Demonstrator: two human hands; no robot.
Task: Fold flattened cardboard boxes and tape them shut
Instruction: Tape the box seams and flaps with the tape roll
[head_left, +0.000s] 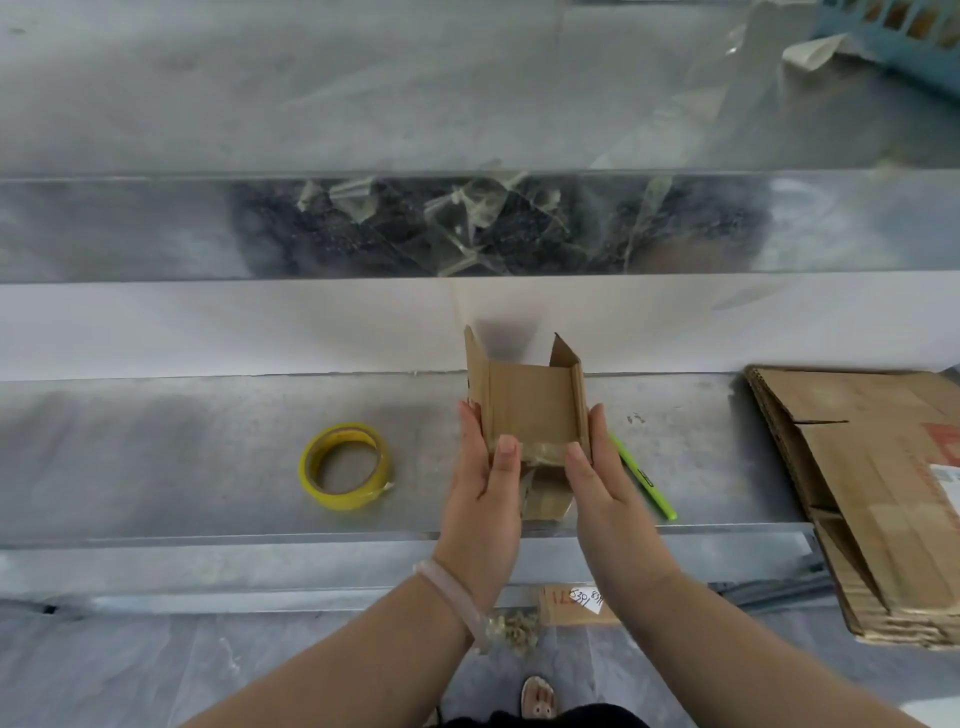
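- A small cardboard box was held up above the near edge of the metal table, gripped from both sides.
- The left hand was pressed flat against the box's left wall, fingers extended, thumb laid over the near face.
- The right hand was mirrored on the right wall, fingers straight, thumb resting on the same near face.
- The box's long axis was seen running up and away from the person; its open end was pointed at the far wall, side flaps standing open.
- A strip of clear tape was visible across the box's near end, between the two thumbs.
- A yellow tape roll was lying flat on the table, left of the box and well apart from it.
- A green pen was lying just right of the box, partly hidden by the right hand.
- A stack of flattened cardboard was spotted further right of the box, overhanging the table edge.
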